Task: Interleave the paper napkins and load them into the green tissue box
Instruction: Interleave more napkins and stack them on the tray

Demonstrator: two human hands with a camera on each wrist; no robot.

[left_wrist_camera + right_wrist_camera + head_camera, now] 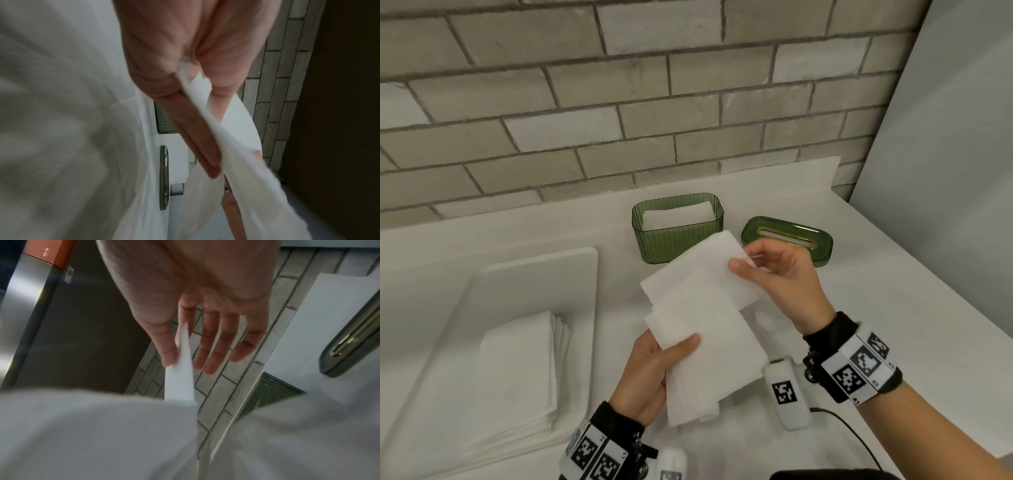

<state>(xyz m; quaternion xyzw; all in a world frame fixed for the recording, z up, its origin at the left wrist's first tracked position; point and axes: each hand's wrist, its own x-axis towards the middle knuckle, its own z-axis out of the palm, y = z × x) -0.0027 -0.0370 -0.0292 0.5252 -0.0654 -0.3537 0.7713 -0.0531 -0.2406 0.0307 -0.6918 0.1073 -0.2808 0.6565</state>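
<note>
Hands are interleaving napkins [702, 318] before the box [677, 228]: left hand [650, 377] gripping, right hand [777, 274] pinching; aligning likely comes next.

Two white paper napkins [702, 318] are held overlapped above the surface, one offset across the other; their near end hangs folded. The green tissue box [677, 229], ribbed and translucent, is stood upright and uncovered behind them; folded napkins [678, 215] are seen inside. A stack of napkins [517, 377] is laid flat at the left.
</note>
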